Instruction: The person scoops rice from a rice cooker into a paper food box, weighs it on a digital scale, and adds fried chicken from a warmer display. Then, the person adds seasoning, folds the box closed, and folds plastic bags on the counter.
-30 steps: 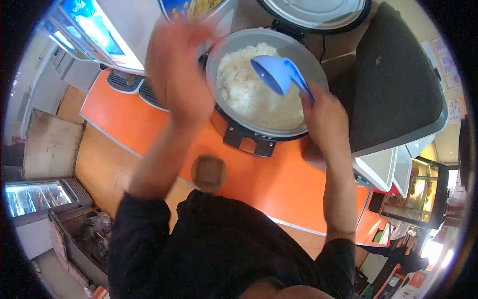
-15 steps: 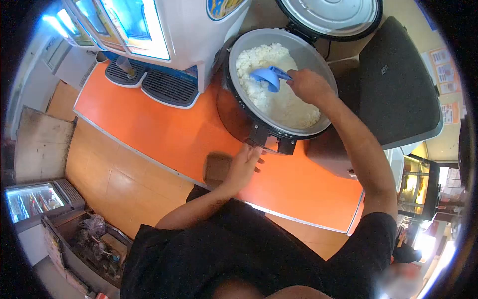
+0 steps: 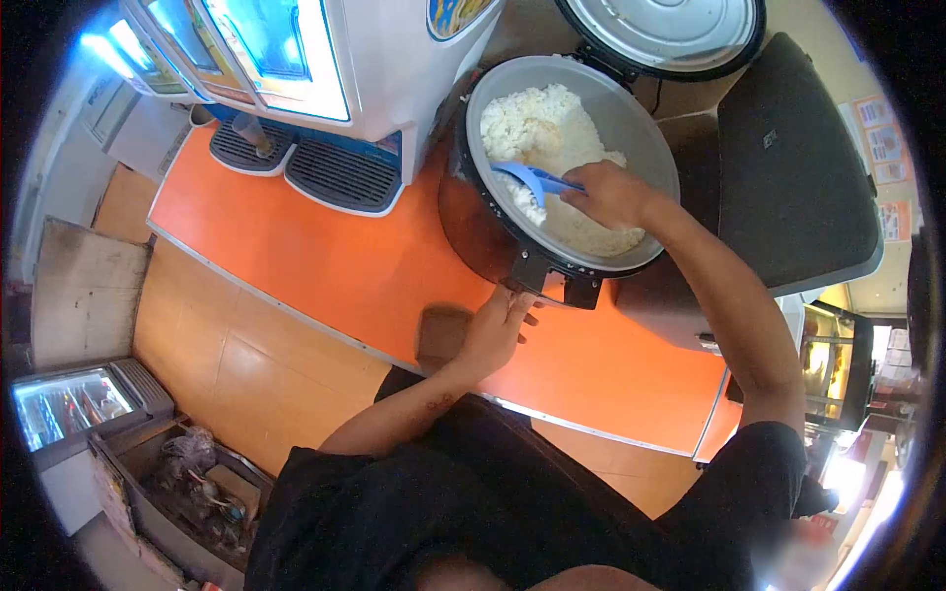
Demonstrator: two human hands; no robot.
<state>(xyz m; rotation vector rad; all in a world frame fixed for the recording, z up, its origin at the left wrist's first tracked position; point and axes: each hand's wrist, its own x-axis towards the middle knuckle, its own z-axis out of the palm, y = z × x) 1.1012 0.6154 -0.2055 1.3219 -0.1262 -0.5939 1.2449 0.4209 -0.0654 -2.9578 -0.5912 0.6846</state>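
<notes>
Head cam: I'm seeing the right hand [image 3: 606,192] gripping the scoop [image 3: 529,178], down at the rice [image 3: 537,113] in the cooker [image 3: 465,215]. Left hand [image 3: 491,337] is touching the bracket [image 3: 529,272]; I can't tell if it's clamping. Lid [image 3: 665,25] is already standing up, plenty of rice is remaining, so I'm calling the scooping unfinished. I'm reading no writing: the box logo [image 3: 771,139] and wall notices [image 3: 880,140] are coming out too small.

Single head-worn view, looking forward and steeply down at a counter [image 3: 325,251]
The wide, round-edged lens sits above the person's black shirt [image 3: 453,502], which fills the lower middle; the left hand [image 3: 495,333] and right hand [image 3: 606,192] lie ahead at close range, looking into the open cooker [image 3: 645,148] from above, with floor [image 3: 232,310] off to the left and dark corners around
</notes>
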